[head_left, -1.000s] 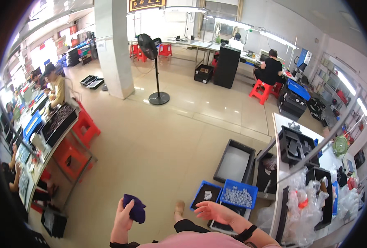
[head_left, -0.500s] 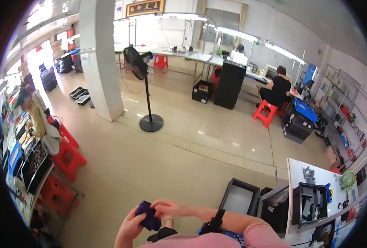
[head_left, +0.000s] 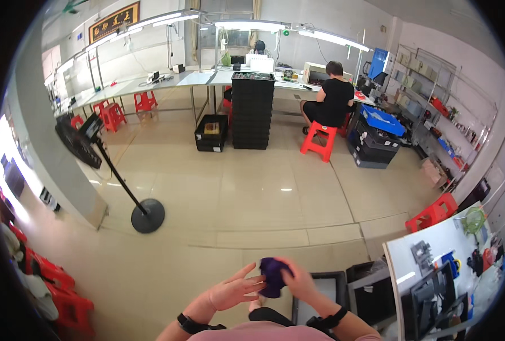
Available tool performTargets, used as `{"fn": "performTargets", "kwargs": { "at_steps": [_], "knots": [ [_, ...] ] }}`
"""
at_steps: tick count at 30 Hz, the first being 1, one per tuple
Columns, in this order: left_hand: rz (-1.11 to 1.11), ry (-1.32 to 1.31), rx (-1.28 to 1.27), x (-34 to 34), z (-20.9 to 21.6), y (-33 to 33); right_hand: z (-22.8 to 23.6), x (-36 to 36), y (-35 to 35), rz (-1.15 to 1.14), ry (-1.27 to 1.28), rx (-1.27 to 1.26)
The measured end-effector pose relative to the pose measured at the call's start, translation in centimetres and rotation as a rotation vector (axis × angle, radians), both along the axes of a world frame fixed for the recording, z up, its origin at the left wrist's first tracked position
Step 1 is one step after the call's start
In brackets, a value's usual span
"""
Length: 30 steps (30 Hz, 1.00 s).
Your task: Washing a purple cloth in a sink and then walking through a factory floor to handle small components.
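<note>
A dark purple, crumpled piece of what looks like cloth is in front of my body at the bottom middle of the view. My right hand grips it from the right, its fingers slightly blurred by motion. My left hand is on the other side with fingers stretched and spread. Its fingertips reach the cloth's left edge without closing on it. Dark bands sit on both my wrists.
At lower right, a grey tray lies beside a white table holding metal parts and black bins. A floor fan stands left. Further off are stacked black crates and a person on a red stool.
The purple cloth has passed from my left hand to my right hand. My left fingers have spread. The view has turned right, so the fan and pillar sit further left.
</note>
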<state>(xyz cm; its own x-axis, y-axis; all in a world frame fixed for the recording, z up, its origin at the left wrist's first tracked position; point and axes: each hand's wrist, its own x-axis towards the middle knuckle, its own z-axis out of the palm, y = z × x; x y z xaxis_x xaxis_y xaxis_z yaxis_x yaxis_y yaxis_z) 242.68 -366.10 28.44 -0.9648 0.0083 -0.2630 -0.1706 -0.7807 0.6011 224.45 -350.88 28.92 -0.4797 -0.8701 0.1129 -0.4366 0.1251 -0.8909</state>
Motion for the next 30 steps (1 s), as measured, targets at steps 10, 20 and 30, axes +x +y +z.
{"fn": "performTargets", "kwargs": {
  "at_steps": [10,20,30],
  "knots": [
    [0.347,0.129,0.278,-19.3,-1.1,-15.8,7.1,-14.1,-18.6,0.67,0.376,-0.328],
    [0.482,0.079,0.405,-37.9,-2.4,-34.0,-6.4,-43.4,-22.0,-0.143,-0.073,0.225],
    [0.488,0.658,0.342,-65.0,10.5,-49.8,-20.0,-58.4,-8.5,-1.076,-0.039,0.486]
  ]
}}
